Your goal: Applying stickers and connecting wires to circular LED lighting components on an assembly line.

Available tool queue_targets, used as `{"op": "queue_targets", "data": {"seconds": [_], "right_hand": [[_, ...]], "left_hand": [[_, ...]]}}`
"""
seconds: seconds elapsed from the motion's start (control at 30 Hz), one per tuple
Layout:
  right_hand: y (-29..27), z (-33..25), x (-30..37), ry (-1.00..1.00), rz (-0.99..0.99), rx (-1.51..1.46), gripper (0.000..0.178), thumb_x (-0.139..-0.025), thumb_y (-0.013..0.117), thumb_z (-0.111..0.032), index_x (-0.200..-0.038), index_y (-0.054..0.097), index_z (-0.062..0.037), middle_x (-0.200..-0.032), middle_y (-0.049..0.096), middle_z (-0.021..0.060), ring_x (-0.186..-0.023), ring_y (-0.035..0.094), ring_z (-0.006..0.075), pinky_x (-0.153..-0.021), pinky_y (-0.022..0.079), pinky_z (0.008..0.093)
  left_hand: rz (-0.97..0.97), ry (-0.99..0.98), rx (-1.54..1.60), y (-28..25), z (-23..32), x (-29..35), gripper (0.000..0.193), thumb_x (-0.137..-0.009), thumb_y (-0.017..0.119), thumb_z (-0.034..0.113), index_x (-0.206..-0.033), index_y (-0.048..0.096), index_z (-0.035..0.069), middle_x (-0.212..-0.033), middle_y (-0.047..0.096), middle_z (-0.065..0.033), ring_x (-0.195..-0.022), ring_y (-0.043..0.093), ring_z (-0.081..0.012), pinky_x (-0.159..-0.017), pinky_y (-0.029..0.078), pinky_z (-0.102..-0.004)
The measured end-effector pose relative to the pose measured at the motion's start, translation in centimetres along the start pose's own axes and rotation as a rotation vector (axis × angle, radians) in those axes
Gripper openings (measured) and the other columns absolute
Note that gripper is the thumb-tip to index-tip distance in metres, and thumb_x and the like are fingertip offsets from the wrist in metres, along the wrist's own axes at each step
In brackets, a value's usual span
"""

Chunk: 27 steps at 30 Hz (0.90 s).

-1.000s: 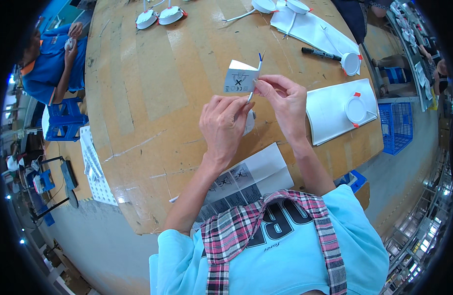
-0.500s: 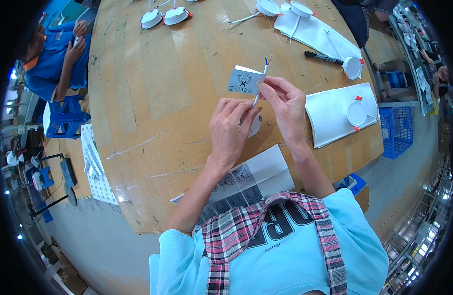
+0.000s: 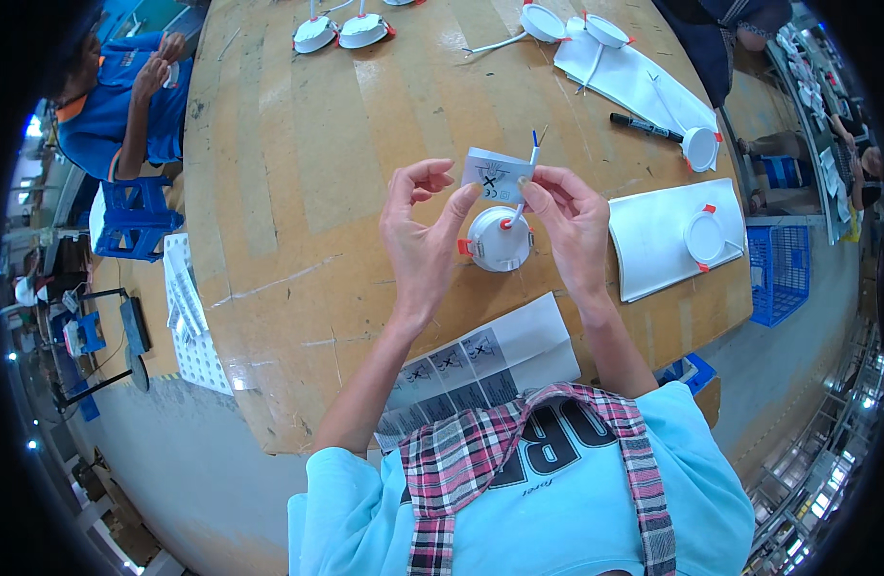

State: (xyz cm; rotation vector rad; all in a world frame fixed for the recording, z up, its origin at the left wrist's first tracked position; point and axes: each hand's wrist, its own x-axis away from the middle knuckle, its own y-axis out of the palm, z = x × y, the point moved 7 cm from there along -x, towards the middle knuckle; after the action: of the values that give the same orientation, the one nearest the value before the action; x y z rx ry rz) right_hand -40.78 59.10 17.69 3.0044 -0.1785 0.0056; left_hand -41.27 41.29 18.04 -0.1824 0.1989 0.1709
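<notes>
A small white printed paper label [image 3: 490,173] sits against the white cable [image 3: 534,154] of a round white downlight [image 3: 501,246]. My right hand [image 3: 569,219] pinches the label's right edge and the cable between thumb and fingers. My left hand [image 3: 421,235] is at the label's left side, its thumb tip at the edge and its fingers apart from the thumb. Bare wire ends poke out above the label. The downlight rests on the table below, with orange-red clips at its sides. Under my forearms lies a printed instruction sheet [image 3: 480,365].
On the wooden table [image 3: 298,192], another downlight [image 3: 703,236] lies on white paper [image 3: 644,259] at right. A black marker [image 3: 644,126] and several downlights are farther off. A co-worker in blue [image 3: 125,106] sits at far left near a blue stool [image 3: 140,216].
My left hand has let go of the cable and moved up and left, its fingers spreading. The downlight, hidden before, now shows below the label. My right hand keeps its pinch.
</notes>
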Motion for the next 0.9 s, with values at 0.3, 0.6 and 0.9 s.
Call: {"op": "queue_targets", "data": {"seconds": [0.3, 0.6, 0.9], "right_hand": [[0.3, -0.1, 0.2, -0.045, -0.055, 0.006, 0.017, -0.088, 0.066, -0.008, -0.101, 0.064, 0.0024, -0.089, 0.066, 0.0055, -0.077, 0.061, 0.0081, -0.070, 0.050, 0.0217], [0.4, 0.1, 0.2, -0.064, -0.080, 0.043, 0.016, -0.087, 0.067, -0.008, -0.099, 0.063, 0.0022, -0.088, 0.066, 0.0054, -0.080, 0.062, 0.0092, -0.073, 0.050, 0.0229], [0.3, 0.2, 0.4, -0.042, -0.046, 0.061, 0.015, -0.088, 0.066, -0.007, -0.099, 0.062, 0.0027, -0.087, 0.064, 0.0048, -0.080, 0.060, 0.0075, -0.072, 0.049, 0.0208]], "left_hand": [[-0.066, -0.085, 0.226, 0.5, -1.2, -0.7, 0.009, -0.086, 0.069, 0.010, -0.088, 0.064, 0.002, -0.092, 0.063, -0.0036, -0.087, 0.056, -0.0100, -0.079, 0.046, -0.0255], [-0.096, -0.300, 0.526, 1.0, -1.4, -0.7, 0.012, -0.087, 0.069, 0.011, -0.088, 0.064, 0.000, -0.093, 0.067, -0.0079, -0.088, 0.062, -0.0101, -0.080, 0.050, -0.0251], [-0.014, -0.247, 0.462, 0.9, -0.8, 0.1, 0.010, -0.085, 0.070, 0.007, -0.089, 0.064, 0.000, -0.089, 0.067, -0.0064, -0.087, 0.062, -0.0100, -0.081, 0.050, -0.0254]]}}
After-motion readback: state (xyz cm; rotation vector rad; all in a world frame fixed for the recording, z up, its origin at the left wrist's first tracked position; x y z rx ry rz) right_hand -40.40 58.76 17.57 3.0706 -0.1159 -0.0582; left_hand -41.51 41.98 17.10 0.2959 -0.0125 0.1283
